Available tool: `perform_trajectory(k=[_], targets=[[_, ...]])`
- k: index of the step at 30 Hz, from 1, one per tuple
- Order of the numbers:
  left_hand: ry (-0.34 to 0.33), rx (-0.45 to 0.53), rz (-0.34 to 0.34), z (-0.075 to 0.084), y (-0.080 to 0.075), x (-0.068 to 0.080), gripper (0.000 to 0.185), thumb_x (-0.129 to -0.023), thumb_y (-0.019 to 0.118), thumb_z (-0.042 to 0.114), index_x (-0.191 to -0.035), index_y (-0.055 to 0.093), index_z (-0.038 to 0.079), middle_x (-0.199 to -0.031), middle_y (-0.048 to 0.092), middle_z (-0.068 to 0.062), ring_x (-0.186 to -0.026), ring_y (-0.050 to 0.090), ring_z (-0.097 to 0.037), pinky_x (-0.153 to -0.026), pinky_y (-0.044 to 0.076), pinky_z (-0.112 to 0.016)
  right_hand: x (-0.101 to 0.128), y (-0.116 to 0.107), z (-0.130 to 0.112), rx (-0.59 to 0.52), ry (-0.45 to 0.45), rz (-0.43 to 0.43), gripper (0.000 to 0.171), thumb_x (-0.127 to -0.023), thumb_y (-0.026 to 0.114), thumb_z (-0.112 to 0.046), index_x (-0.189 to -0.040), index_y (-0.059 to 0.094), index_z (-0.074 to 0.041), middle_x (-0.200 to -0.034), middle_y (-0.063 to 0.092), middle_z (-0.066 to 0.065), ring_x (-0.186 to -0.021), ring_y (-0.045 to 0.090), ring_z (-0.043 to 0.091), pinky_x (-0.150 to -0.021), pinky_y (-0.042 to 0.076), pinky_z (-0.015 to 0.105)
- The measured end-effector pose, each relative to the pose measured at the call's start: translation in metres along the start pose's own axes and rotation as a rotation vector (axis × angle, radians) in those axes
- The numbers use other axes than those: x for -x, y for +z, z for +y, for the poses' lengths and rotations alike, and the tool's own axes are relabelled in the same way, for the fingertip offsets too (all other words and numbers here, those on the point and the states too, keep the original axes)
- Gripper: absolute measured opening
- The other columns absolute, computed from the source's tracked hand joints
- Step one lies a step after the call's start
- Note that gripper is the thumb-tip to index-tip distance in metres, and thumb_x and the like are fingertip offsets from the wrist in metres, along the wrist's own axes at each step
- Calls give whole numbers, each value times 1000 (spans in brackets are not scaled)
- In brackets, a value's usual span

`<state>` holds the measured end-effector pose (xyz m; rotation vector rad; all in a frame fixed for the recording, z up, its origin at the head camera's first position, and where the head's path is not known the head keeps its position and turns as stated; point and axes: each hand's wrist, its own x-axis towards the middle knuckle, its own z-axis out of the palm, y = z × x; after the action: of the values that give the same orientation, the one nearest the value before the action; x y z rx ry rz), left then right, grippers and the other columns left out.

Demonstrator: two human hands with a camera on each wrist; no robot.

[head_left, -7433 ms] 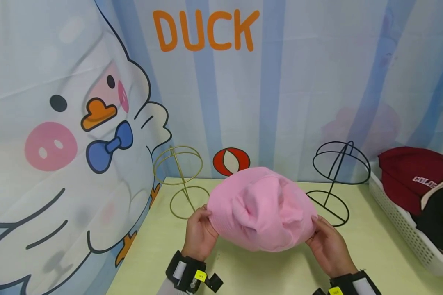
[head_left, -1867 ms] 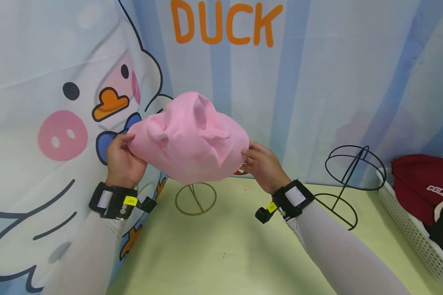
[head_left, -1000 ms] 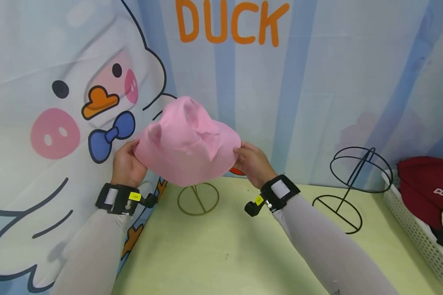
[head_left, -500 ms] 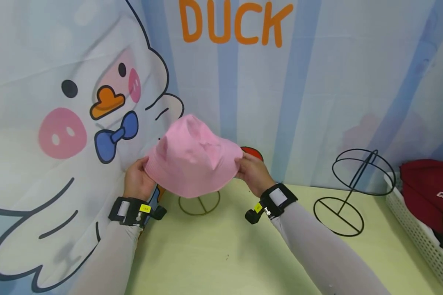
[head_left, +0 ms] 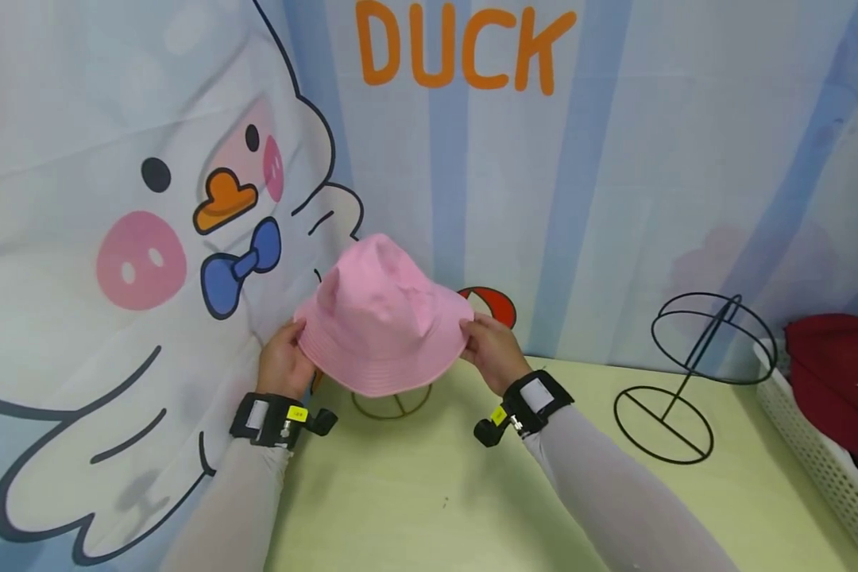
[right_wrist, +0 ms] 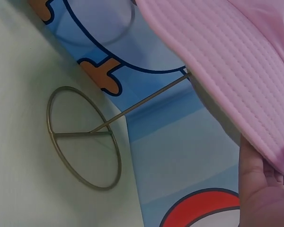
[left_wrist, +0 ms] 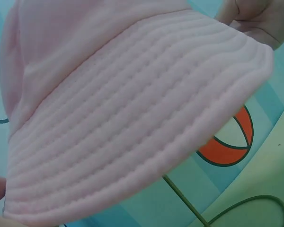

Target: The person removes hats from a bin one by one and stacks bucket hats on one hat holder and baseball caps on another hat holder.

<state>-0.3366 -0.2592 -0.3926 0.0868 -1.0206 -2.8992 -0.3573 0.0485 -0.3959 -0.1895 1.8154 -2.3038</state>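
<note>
at the far left hangs the duck backdrop (head_left: 150, 238), and just in front of it the left hand (head_left: 284, 367) pinches the left edge of the brim of a pink bucket hat (head_left: 382, 318), thumb and fingers curled on the fabric. the hat sits over the top of a gold wire stand (head_left: 392, 402), of which the head view shows only the round base on the pale green table (head_left: 429, 508); the right wrist view shows the slanted stem running up under the brim, though whether the crown already rests on the stand's upper ring is hidden. the hat looks light, soft and floppy: its crown is dented and creased and the stitched brim bends where it is gripped, so it should give under the fingers rather than hold a shape, and it is neither slippery nor fragile. the brim at two opposite sides, where the hands are now, seems the sensible place to hold it, since that keeps the opening spread. the crown points up and a little toward the backdrop, the opening faces down, and the widest line of the brim runs left to right between the hands. the right hand (head_left: 491, 349) pinches the right edge of the brim in the same way. further right stands a black wire stand (head_left: 693, 373), bare, and at the edge a white basket (head_left: 815, 469) with a dark red cap (head_left: 840, 373).
</note>
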Motion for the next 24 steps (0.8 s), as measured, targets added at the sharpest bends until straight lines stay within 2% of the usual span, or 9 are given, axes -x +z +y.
perform_trajectory(k=[3, 6, 10, 17, 24], targets=[[-13, 53, 12, -4, -1, -2, 49, -109, 24, 9, -158, 20, 10, -157, 32, 2, -146, 30, -10, -125, 21, -22, -1, -1, 4, -16, 19, 38, 30, -107, 46, -17, -128, 54, 3, -98, 64, 3, -85, 65, 10, -78, 58, 22], [-24, 85, 19, -8, -3, -3, 53, -110, 23, 9, -161, 14, 11, -166, 23, 1, -151, 25, -10, -126, 20, -23, -2, -2, 9, -2, 32, 51, 30, -107, 44, -17, -125, 54, 5, -88, 61, -1, -80, 63, 9, -75, 58, 22], [-16, 65, 30, -12, -10, -4, 53, -110, 22, 8, -162, 12, 11, -169, 17, 0, -154, 21, -9, -126, 19, -23, -3, -5, 16, -2, 73, 59, 34, -108, 42, -19, -131, 53, 5, -89, 61, -1, -79, 63, 9, -74, 58, 21], [-4, 16, 73, -14, -19, 5, 53, -110, 25, 9, -162, 15, 11, -169, 18, 1, -154, 23, -9, -126, 20, -23, -4, -4, 32, -72, 122, 72, 35, -109, 41, -18, -133, 51, 4, -91, 61, 0, -80, 64, 9, -75, 57, 22], [-13, 54, 97, -20, -33, 7, 54, -111, 23, 9, -163, 11, 14, -170, 14, 0, -154, 21, -10, -126, 20, -23, -5, -2, 49, -103, 126, 116, 32, -108, 42, -16, -131, 53, 3, -92, 61, 1, -79, 62, 11, -73, 56, 23]])
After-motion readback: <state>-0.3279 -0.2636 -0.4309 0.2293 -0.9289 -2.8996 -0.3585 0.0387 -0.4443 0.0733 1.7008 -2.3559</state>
